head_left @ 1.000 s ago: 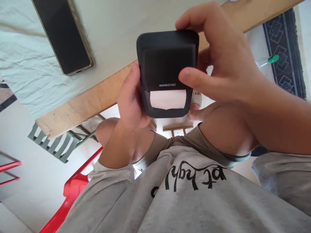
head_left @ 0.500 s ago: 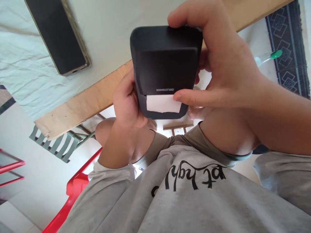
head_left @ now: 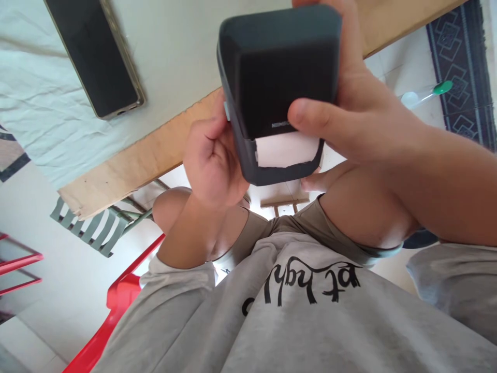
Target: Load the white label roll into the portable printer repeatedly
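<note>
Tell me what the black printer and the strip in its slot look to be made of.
Printer: matte dark plastic, apparently; smooth moulded corners, no glare. Strip: pale paper or label stock, likely; flat, dull, with a ragged left edge.

The left hand (head_left: 212,160) sits at the centre of the frame, its palm turned toward the camera, fingers curled and thumb pointing up toward the upper middle; its forearm runs down to a pushed-up grey sleeve at lower left. The right hand (head_left: 349,114) comes in from the right edge, forearm bare, its thumb stretched leftward across the middle, its fingers wrapped over toward the top edge in a closed grip.
</note>
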`<state>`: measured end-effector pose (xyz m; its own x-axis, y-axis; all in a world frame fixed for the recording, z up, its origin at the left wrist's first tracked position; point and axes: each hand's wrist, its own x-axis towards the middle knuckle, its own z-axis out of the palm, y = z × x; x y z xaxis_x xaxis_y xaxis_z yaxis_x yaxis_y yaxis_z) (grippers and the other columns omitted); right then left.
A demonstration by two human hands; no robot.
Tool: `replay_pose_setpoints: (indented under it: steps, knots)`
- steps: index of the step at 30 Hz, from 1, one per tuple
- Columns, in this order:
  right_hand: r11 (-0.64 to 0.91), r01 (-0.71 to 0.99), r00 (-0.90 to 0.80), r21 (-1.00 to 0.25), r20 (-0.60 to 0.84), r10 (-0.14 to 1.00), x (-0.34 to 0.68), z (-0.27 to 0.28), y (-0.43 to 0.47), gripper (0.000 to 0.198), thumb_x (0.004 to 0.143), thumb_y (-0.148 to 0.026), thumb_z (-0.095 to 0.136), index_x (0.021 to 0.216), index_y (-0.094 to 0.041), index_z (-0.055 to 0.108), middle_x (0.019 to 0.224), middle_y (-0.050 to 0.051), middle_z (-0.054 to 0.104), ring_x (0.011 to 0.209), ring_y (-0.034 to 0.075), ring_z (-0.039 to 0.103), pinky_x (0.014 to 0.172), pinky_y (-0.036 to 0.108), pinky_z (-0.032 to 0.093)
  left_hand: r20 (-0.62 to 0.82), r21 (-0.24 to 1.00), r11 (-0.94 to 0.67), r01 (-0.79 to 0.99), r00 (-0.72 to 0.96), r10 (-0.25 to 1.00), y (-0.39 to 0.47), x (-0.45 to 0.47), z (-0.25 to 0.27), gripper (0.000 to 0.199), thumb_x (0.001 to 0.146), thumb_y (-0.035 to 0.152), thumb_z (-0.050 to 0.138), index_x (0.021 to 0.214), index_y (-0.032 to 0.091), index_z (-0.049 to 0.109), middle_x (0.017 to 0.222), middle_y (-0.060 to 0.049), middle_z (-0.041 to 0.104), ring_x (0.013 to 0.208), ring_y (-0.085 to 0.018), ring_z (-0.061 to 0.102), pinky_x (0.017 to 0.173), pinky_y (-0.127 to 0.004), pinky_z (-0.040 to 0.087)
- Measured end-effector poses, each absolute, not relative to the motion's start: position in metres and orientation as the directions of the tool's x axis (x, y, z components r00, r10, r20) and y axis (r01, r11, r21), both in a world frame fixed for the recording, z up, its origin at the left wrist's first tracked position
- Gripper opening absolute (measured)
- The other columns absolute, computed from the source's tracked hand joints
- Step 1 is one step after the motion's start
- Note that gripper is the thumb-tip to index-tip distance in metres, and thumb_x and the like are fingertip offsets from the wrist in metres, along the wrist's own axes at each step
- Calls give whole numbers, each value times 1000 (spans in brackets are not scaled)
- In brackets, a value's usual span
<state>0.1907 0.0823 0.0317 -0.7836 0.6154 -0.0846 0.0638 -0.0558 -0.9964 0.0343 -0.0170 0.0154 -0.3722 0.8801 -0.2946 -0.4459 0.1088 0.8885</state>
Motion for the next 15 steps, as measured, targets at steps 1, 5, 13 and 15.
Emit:
replay_pose_setpoints:
  steps: [1, 5, 13, 15]
  knots:
    - [-112, 25, -774, -993, -90, 627, 192, 30, 82, 96, 99, -50, 70, 167, -14, 13, 163, 6, 49, 125, -7, 64, 106, 1, 64, -256, 893, 64, -445, -386, 886, -18, 36, 13, 20, 104, 36, 52, 94, 23, 64, 93, -3, 71, 157, -29, 65, 131, -49, 61]
    - [-286, -2, -754, -958, -187, 629, 200, 24, 79, 100, 95, -55, 76, 169, -26, 15, 167, 2, 48, 126, -3, 67, 99, 10, 70, -158, 883, -34, -467, -367, 917, -20, 35, -4, 22, 101, 46, 74, 98, 24, 75, 105, 1, 80, 129, -22, 77, 132, -37, 59]
    - [-411, 7, -705, -912, -296, 644, 218, 30, 71, 104, 89, -62, 80, 171, -29, 25, 167, 6, 51, 103, 7, 74, 70, 27, 70, -74, 927, -20, -374, -235, 969, -15, 36, -23, 33, 108, 58, 68, 121, 30, 80, 115, 2, 82, 133, -23, 75, 116, -37, 64]
    - [-396, -16, -707, -918, -270, 654, 222, 27, 74, 106, 85, -63, 82, 168, -27, 28, 161, 7, 56, 105, 8, 73, 72, 26, 69, -54, 946, -24, -324, -229, 972, -14, 31, -30, 39, 106, 65, 69, 122, 31, 81, 103, 0, 79, 111, -20, 76, 98, -36, 66]
